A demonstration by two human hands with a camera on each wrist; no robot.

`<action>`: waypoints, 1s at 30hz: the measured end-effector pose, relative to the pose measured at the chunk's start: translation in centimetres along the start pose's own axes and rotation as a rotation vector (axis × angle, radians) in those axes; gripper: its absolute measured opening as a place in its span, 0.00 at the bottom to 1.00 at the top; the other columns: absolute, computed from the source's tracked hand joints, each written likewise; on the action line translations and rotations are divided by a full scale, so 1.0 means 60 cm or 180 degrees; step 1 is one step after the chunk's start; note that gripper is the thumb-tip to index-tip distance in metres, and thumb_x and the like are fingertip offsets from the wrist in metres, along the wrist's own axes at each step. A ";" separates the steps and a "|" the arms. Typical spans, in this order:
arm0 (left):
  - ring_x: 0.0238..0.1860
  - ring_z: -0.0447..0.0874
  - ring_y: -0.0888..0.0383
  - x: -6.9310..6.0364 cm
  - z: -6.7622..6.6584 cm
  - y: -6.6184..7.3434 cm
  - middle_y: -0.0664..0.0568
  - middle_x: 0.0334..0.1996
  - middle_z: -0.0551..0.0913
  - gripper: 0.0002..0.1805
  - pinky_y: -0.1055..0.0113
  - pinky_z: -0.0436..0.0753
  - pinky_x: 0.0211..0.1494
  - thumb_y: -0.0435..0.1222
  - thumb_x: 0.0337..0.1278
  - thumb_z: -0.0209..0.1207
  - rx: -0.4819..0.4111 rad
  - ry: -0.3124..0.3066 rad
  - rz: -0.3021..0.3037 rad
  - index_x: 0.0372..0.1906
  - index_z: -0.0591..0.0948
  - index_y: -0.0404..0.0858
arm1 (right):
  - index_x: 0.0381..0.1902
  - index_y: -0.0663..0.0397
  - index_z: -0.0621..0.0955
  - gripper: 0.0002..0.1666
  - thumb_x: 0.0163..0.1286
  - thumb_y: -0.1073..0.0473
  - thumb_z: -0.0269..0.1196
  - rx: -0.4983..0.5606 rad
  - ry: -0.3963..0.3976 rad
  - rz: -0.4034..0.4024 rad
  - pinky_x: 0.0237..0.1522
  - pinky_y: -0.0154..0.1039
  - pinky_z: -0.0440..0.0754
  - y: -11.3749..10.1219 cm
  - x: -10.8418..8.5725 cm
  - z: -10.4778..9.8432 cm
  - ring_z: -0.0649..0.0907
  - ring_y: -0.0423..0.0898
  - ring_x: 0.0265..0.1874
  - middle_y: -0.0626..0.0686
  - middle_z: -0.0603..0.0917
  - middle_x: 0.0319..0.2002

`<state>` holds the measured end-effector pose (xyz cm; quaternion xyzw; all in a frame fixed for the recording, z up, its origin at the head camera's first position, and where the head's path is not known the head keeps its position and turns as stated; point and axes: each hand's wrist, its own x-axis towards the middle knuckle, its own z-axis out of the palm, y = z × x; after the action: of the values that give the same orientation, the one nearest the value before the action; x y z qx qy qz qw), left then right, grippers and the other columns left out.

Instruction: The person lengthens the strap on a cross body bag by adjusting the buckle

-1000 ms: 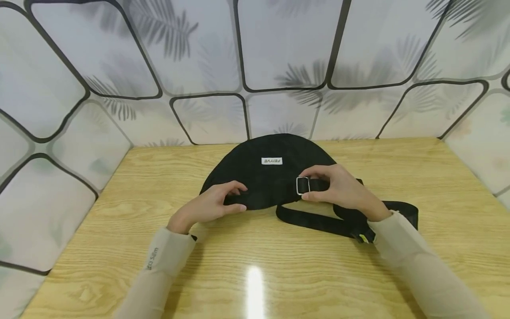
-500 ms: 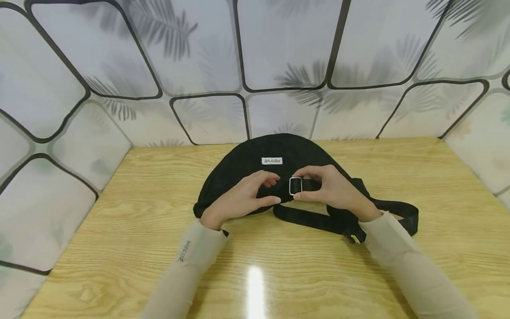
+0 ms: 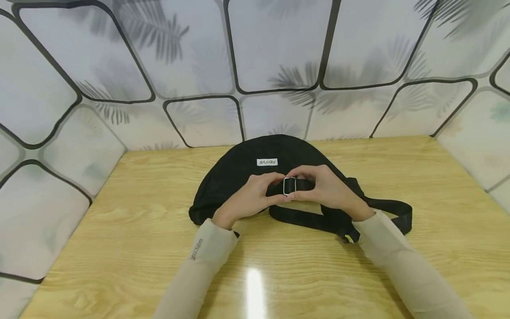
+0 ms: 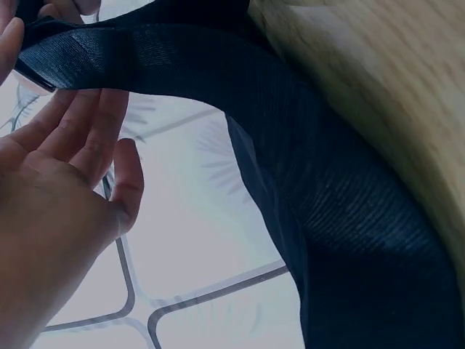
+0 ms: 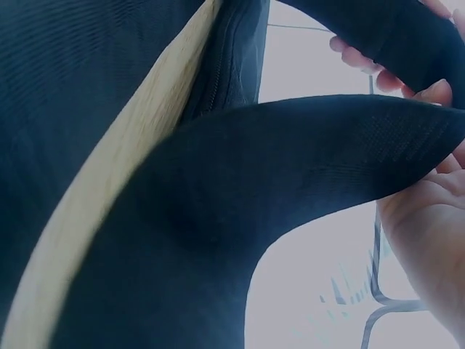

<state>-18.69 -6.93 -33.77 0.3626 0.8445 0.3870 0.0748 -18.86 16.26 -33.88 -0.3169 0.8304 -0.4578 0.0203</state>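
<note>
A black half-moon bag [image 3: 235, 177] with a small white label lies on the wooden table. Its black strap [image 4: 174, 62] carries a square metal slide buckle [image 3: 289, 186], raised in front of the bag. My right hand [image 3: 328, 188] pinches the strap at the buckle's right side, thumb below and fingers above. From the left, my left hand [image 3: 249, 197] meets the buckle, finger and thumb on its upper and lower edges. The left wrist view shows the left fingers behind the strap; in the right wrist view the strap passes across the right hand [image 5: 429, 225].
The strap's loose loop [image 3: 392, 208] and a dark clip with a yellow mark [image 3: 348, 238] lie by the right sleeve. A patterned fabric wall [image 3: 279, 44] stands behind the wooden table [image 3: 131, 230] and at both its sides.
My left hand has moved right from the bag's front to the buckle and taken hold there. My right hand has shifted slightly left with the buckle. The view has turned slightly.
</note>
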 end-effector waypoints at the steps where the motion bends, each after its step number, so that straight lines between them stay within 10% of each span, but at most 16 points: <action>1: 0.53 0.81 0.57 -0.001 0.000 -0.001 0.47 0.54 0.83 0.25 0.64 0.78 0.56 0.40 0.69 0.65 0.0010 0.0029 0.0012 0.64 0.77 0.33 | 0.51 0.63 0.84 0.22 0.59 0.65 0.77 0.0005 -0.0001 0.0002 0.34 0.36 0.75 0.000 0.001 0.000 0.79 0.44 0.27 0.48 0.81 0.30; 20: 0.48 0.76 0.55 -0.007 -0.001 -0.004 0.48 0.50 0.80 0.21 0.62 0.75 0.55 0.37 0.66 0.67 -0.0102 0.0169 -0.0099 0.59 0.79 0.33 | 0.60 0.69 0.78 0.23 0.69 0.68 0.67 0.0375 -0.0480 0.0128 0.39 0.36 0.77 0.009 -0.002 -0.024 0.79 0.45 0.33 0.53 0.80 0.35; 30: 0.54 0.80 0.56 -0.004 -0.003 -0.004 0.46 0.57 0.81 0.27 0.62 0.77 0.59 0.37 0.65 0.68 -0.0336 0.0070 -0.0068 0.65 0.75 0.32 | 0.45 0.76 0.80 0.08 0.74 0.74 0.57 0.0631 -0.0714 0.0403 0.38 0.33 0.75 0.015 -0.003 -0.043 0.76 0.39 0.30 0.46 0.80 0.29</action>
<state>-18.72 -7.31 -33.89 0.3449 0.8275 0.4341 0.0887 -20.02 18.64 -33.12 -0.3096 0.7920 -0.4970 0.1729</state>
